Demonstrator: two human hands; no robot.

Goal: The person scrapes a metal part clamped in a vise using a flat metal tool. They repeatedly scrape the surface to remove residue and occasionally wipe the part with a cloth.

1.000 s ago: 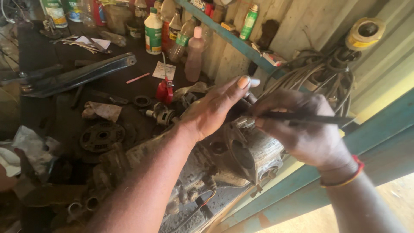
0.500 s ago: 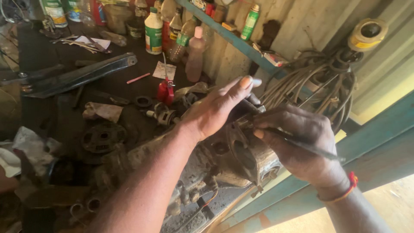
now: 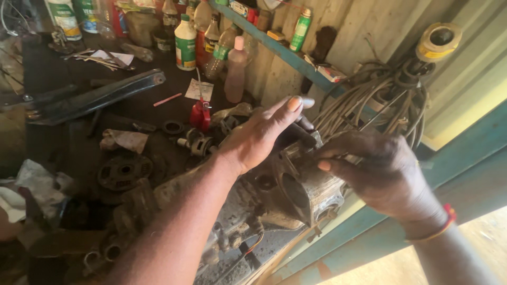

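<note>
Cluttered workbench [image 3: 68,132], hands on engine casing [image 3: 311,195]

Dim, shadowed bench; sunlit lower right, perhaps slightly blurred.

The engine casing [image 3: 309,192] is cast metal, dull grey and rough, smeared with dark grease. The table [image 3: 63,137] beneath it is matt black and grimy. A round gear [image 3: 124,172] looks like rusty, unpolished iron. The bottles [image 3: 185,43] along the wall are plastic with a slight sheen, and the small red can [image 3: 200,114] is glossy. The wall [image 3: 364,31] is bare, weathered wood. The bundled cables [image 3: 380,108] seem to be dull rubber, though dust obscures them. The rag [image 3: 125,140] is crumpled, stained cloth.
</note>
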